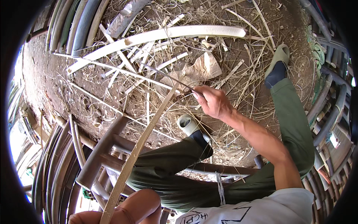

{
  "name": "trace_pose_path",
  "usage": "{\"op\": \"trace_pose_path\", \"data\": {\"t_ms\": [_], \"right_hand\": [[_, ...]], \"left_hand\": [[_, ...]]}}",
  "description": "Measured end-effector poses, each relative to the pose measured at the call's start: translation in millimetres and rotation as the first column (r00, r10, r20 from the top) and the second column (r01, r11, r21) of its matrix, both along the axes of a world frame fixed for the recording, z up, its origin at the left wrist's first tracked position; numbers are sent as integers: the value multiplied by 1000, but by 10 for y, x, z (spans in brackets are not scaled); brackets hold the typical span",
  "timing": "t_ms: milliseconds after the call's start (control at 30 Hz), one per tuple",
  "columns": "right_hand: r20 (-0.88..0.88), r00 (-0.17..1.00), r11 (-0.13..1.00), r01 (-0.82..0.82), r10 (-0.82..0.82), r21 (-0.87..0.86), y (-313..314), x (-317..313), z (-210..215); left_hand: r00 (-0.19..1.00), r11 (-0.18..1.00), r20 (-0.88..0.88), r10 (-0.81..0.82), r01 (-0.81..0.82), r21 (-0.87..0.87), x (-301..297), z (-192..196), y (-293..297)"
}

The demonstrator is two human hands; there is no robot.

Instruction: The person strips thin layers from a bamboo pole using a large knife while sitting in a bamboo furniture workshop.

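Note:
A long, pale bamboo strip (140, 145) runs up at a slant from the lower left, its far end near the scattered shavings. My left hand (85, 217) is closed at the strip's near end, low in the picture; most of its fingers are cut off or hidden. Ahead of me, my right hand (212, 101) is closed around the grip end of a thin, dark, knife-like blade (169, 77). That blade points up and left, passing close to the strip's far end; whether they touch is unclear. My right arm reaches out over my legs.
Between my feet and a wooden block (201, 71), shavings and slivers litter the dirt floor. A broad split bamboo piece (156, 36) lies beyond. Beside my left leg stands a dark pole frame (102, 153). Bamboo poles (84, 26) are stacked at far left, others along the right.

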State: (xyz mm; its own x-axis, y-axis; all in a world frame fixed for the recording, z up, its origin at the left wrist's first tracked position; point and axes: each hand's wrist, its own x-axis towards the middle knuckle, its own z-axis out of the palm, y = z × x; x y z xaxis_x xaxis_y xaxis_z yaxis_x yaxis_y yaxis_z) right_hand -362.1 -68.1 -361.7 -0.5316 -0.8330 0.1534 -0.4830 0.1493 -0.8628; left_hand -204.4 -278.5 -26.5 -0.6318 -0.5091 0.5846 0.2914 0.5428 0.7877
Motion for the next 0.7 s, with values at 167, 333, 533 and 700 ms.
{"op": "trace_pose_path", "data": {"t_ms": [167,333,533,700], "right_hand": [[275,954,533,-296,121,793,178,-215,-541],[150,987,910,-110,53,400,177,-66,-184],[614,654,862,118,-441,493,597,97,-71],[916,-235,703,589,-324,400,144,311,1115]], "left_hand": [[988,991,-144,60,-42,127,-155,-59,55],[793,854,-558,244,98,512,-419,-320,258],[913,866,-170,372,-275,416,-36,-41,-187],[772,618,16,635,-520,589,-99,-213,-465]]}}
